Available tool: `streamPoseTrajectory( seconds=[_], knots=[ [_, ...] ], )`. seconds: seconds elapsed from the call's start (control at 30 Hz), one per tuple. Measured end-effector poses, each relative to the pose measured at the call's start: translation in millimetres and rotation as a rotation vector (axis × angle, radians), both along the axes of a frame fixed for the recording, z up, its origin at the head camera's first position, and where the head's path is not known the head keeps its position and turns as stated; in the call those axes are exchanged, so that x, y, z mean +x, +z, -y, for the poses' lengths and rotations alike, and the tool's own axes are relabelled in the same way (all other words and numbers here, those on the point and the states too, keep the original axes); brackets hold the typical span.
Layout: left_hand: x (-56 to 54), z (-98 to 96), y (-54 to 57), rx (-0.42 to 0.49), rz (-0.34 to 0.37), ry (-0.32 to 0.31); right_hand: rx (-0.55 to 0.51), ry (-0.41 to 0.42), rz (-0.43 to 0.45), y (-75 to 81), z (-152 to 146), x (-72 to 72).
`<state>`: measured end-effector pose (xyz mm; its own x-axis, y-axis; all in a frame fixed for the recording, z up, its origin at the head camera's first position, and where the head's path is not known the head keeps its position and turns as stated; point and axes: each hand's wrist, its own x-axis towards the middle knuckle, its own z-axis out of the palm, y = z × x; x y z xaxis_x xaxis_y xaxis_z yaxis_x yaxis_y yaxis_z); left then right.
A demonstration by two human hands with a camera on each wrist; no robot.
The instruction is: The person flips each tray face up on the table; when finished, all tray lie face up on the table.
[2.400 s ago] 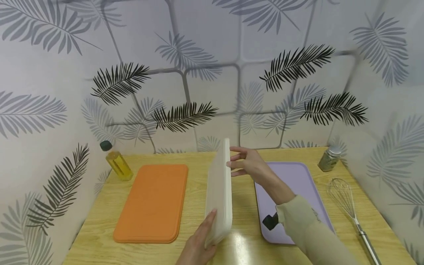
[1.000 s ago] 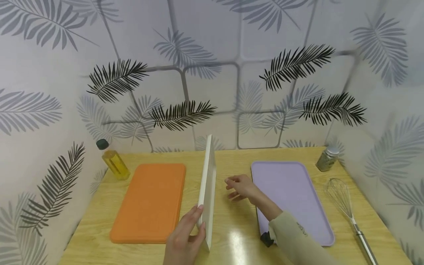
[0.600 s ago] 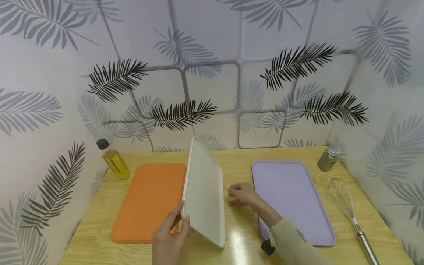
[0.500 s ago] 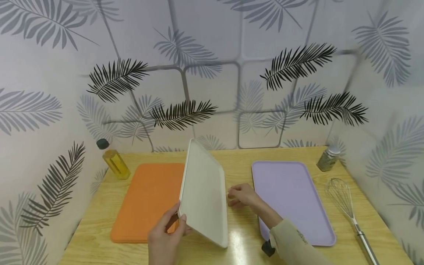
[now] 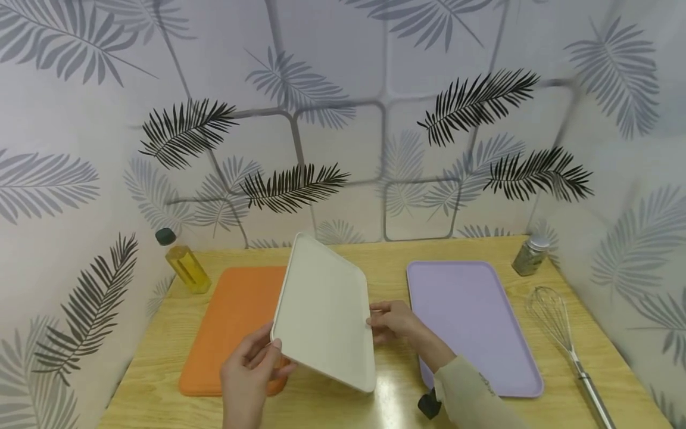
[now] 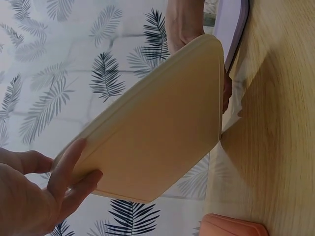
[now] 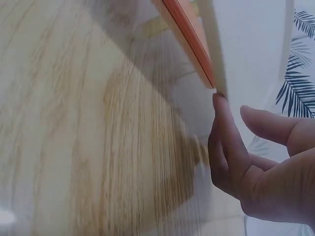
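A cream-white rectangular tray is tilted above the middle of the table, its inner face toward the head camera. My left hand pinches its near left corner, thumb on the front and fingers behind; the left wrist view shows two fingers on the underside. At the tray's right edge, my right hand holds on, with its thumb over the inner face and its fingers at the edge and back. Partly behind the white tray lies an orange rectangular tray or board.
A lavender tray lies flat on the wooden table at right, partly under my right forearm. Beyond it are a whisk and a small spice jar. An oil bottle stands back left. Patterned walls enclose the table.
The white tray was upright and edge-on; it has turned its inner face up toward the head camera and leaned left. My left hand moved left. My right hand let go, then took its right edge again.
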<state>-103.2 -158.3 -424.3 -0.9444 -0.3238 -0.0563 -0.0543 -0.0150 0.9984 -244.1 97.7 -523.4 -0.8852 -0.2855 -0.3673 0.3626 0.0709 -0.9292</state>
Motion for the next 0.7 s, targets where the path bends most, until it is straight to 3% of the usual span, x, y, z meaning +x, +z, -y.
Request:
streamPoseTrajectory(
  seconds=[0.3, 0.7],
  knots=[
    [-1.5, 9.9, -1.2, 0.085, -0.009, -0.011, -0.046, 0.004, -0.002, 8.7, -5.9, 2.3],
    [-14.2, 32.3, -3.9, 0.084, 0.023, -0.202, -0.016, -0.047, -0.003, 13.6, -20.0, 1.2]
  ],
)
